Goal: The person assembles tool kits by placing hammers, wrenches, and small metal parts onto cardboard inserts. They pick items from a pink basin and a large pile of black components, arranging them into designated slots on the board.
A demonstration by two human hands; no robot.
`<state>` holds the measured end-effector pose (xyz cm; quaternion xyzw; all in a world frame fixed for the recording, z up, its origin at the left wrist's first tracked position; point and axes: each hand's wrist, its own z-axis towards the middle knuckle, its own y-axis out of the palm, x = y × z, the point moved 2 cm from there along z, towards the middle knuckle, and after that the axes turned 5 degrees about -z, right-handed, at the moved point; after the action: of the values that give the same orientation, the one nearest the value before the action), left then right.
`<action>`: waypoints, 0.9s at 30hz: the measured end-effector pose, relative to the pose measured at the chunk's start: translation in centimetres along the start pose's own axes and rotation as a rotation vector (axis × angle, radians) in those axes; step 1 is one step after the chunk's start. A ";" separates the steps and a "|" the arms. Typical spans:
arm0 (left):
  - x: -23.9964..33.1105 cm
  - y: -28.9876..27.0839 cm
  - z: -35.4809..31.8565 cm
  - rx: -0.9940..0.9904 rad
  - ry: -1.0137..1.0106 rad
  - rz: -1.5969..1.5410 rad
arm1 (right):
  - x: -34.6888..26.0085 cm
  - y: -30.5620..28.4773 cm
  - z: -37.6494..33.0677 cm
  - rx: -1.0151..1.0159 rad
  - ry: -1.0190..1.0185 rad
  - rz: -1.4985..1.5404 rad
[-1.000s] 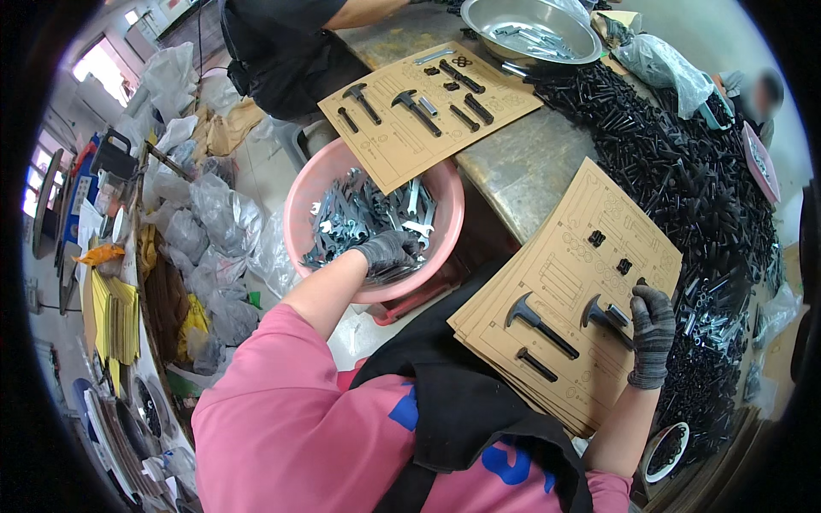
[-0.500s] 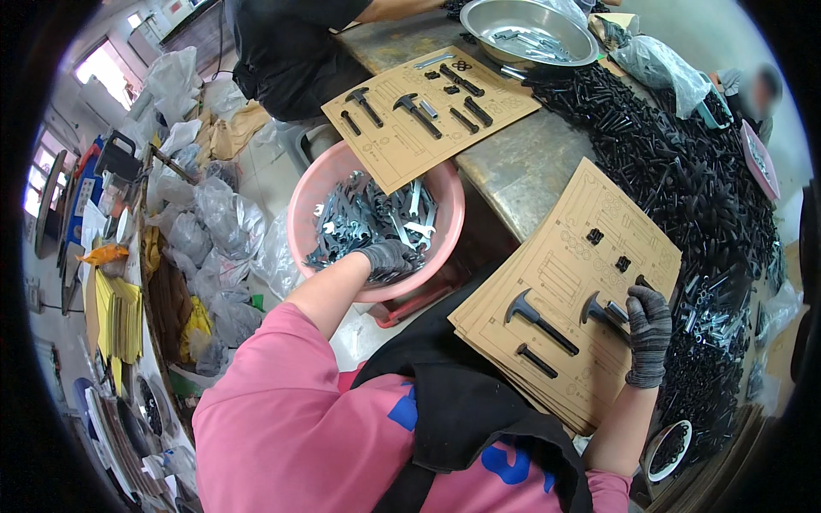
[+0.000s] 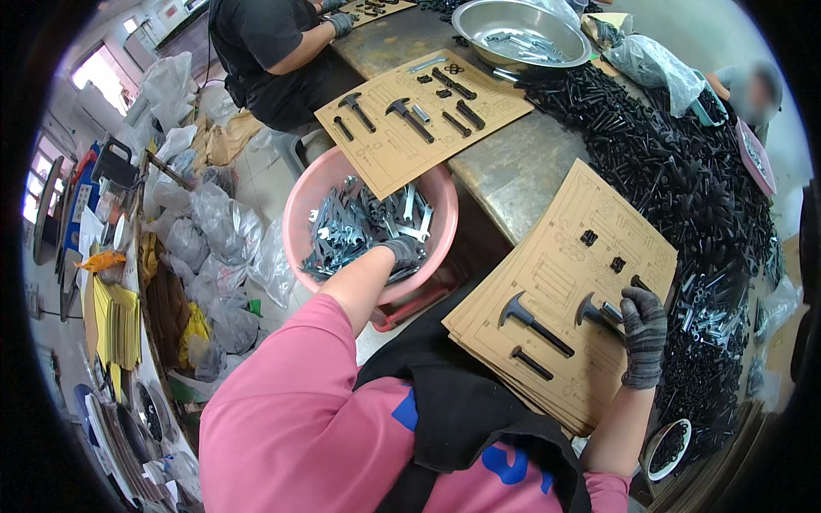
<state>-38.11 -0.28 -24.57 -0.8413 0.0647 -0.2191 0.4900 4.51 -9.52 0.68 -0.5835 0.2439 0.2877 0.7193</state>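
Note:
My left hand (image 3: 402,253), in a grey glove, reaches into a pink basin (image 3: 295,214) heaped with silver open-end wrenches (image 3: 346,224); its fingers are hidden among them. My right hand (image 3: 643,338), also gloved, has its fingers curled at the right side of a stack of brown cardboard sheets (image 3: 564,231) printed with outlines. What lies inside those fingers, if anything, does not show. On the top sheet lie two black T-shaped tools (image 3: 534,325), a short black bar (image 3: 532,363), small black pieces (image 3: 589,238) and a silver tube (image 3: 611,313) beside my right fingertips.
Another laid-out sheet (image 3: 385,162) overhangs the table (image 3: 505,184) and the basin. Behind it stands a metal bowl (image 3: 466,38) of silver parts. Black parts (image 3: 676,162) pile along the right. A co-worker (image 3: 265,51) works at the far left; plastic bags (image 3: 222,218) crowd the floor.
My left hand has shifted slightly right and up within the basin. My right hand has barely moved. The co-worker's arm and gloved hand have come into view at the far left.

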 end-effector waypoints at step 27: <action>26.5 -20.2 -11.3 0.333 0.459 -1.344 | -10.7 5.7 -0.6 -0.152 -0.397 0.182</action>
<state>-21.38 -7.49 5.51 -0.5466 -0.3987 -0.6505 0.3451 -7.18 -10.58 3.96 -0.5432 0.1268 0.4782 0.6783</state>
